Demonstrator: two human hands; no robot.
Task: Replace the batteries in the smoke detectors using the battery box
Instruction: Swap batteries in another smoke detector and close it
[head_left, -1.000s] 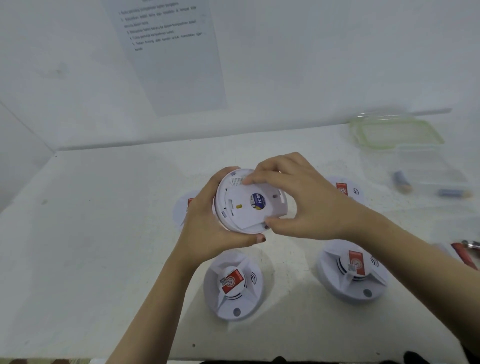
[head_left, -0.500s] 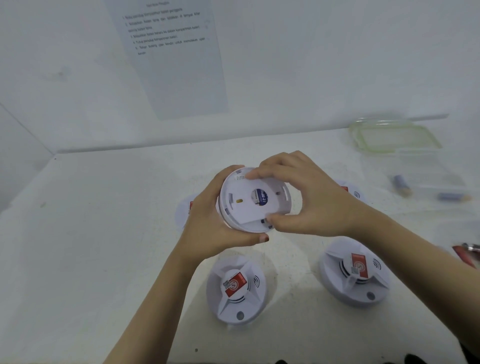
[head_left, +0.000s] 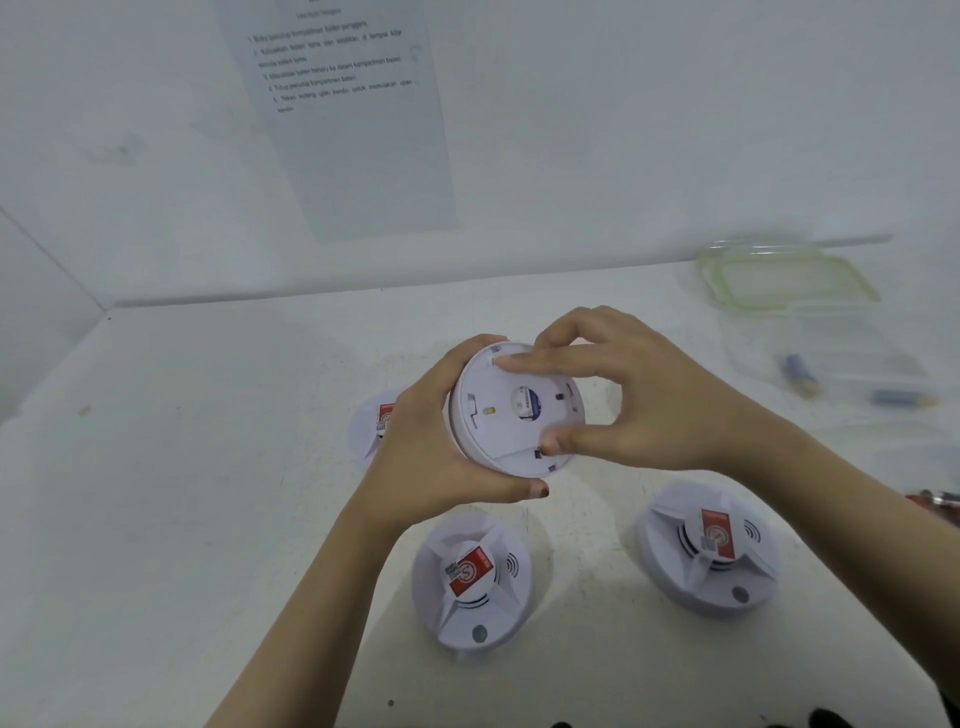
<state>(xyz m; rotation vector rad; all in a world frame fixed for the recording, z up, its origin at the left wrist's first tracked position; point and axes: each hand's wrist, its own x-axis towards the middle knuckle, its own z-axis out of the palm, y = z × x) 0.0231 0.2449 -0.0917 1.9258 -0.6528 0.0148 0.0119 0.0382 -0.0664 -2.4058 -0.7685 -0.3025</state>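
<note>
A round white smoke detector (head_left: 511, 415) is held above the table with its back facing me. My left hand (head_left: 436, 447) grips its left rim and underside. My right hand (head_left: 644, 395) pinches the back plate, fingers on the upper edge and thumb at the lower edge. Two more detectors lie face up on the table, one (head_left: 471, 579) below the hands and one (head_left: 709, 548) to the right. A third (head_left: 371, 423) shows partly behind my left hand. The clear battery box (head_left: 831, 364) sits at the far right with two batteries (head_left: 800, 371) inside.
The box's green-rimmed lid (head_left: 784, 278) lies against the back wall at the right. A printed instruction sheet (head_left: 343, 114) hangs on the wall. A red object (head_left: 935, 501) pokes in at the right edge. The white table (head_left: 182, 493) spreads out to the left.
The held detector has turned slightly and moved a little up and right with both hands. My right thumb has slid along the lower edge of the back plate.
</note>
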